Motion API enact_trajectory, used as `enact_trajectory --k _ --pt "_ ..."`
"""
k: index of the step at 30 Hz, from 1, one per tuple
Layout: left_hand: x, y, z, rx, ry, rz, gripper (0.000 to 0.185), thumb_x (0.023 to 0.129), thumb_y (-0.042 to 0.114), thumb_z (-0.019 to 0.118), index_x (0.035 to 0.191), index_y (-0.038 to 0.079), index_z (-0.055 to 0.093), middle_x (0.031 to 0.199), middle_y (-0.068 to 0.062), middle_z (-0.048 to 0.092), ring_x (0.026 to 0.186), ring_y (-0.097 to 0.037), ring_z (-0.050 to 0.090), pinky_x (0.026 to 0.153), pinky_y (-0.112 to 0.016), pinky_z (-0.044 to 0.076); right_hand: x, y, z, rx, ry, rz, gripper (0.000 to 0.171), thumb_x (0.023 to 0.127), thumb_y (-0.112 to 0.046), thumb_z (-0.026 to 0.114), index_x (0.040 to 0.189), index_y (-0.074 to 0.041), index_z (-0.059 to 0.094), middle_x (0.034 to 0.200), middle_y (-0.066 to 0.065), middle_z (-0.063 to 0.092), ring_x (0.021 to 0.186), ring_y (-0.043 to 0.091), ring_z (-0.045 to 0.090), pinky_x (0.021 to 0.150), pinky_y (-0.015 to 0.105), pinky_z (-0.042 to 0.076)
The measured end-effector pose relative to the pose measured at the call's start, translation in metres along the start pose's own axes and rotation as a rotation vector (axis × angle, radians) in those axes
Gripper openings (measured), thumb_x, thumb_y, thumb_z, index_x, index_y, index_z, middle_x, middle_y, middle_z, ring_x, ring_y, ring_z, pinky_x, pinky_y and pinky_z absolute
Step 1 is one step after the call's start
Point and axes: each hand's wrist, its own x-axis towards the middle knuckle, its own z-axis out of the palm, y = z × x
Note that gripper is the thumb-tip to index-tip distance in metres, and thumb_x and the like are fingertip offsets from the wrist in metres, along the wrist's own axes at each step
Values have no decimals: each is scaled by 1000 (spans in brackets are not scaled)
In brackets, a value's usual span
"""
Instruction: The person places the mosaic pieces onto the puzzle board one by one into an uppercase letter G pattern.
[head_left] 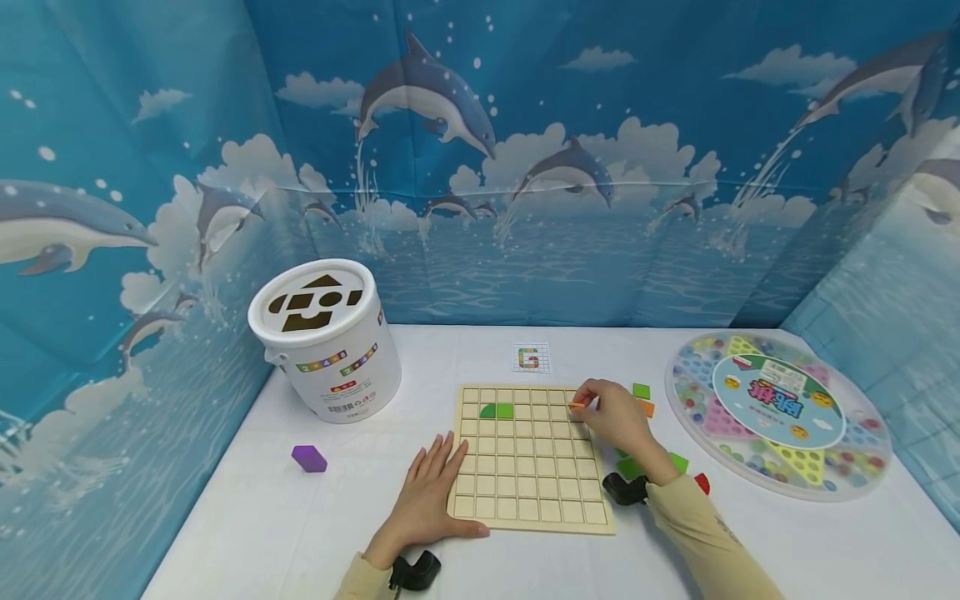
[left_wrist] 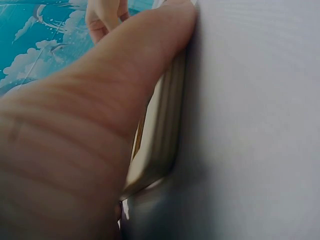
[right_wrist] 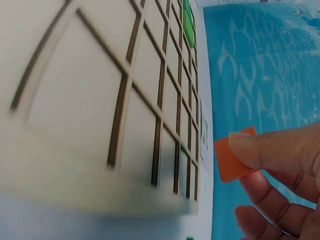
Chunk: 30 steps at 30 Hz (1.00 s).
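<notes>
A wooden grid board (head_left: 517, 467) lies on the white table. Two green tiles sit in its upper left cells: a quarter-round tile (head_left: 488, 411) and a square tile (head_left: 505, 411) beside it. My right hand (head_left: 617, 417) pinches an orange square tile (right_wrist: 232, 160) between thumb and fingers, over the board's upper right corner. My left hand (head_left: 431, 492) rests at the board's lower left corner, fingers straight along the left edge and thumb along the front edge. In the left wrist view, the thumb (left_wrist: 145, 40) lies along the board's side.
Loose tiles lie right of the board, including a green square (head_left: 641, 390) and a red piece (head_left: 702, 483), some partly behind the right arm. A pattern card (head_left: 531, 357) lies beyond the board. A white bucket (head_left: 326, 342), purple block (head_left: 309, 458) and round game board (head_left: 780, 408) stand around.
</notes>
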Motion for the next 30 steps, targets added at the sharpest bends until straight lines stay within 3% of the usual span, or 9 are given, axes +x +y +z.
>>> enact_trajectory --k 15,30 --pt "0 0 1 16 -1 -4 116 65 69 71 151 7 24 156 -15 14 142 -32 7 111 -51 5 20 -37 29 16 -95 3 4 84 -15 73 87 -13 74 79 -6 65 58 11 48 48 28 39" --pt "-1 -1 1 -7 24 24 116 66 71 69 150 4 24 155 -18 15 141 -35 9 110 -52 6 26 -48 44 -5 -113 -43 2 84 -12 73 83 -11 71 74 -6 63 56 10 52 48 28 41"
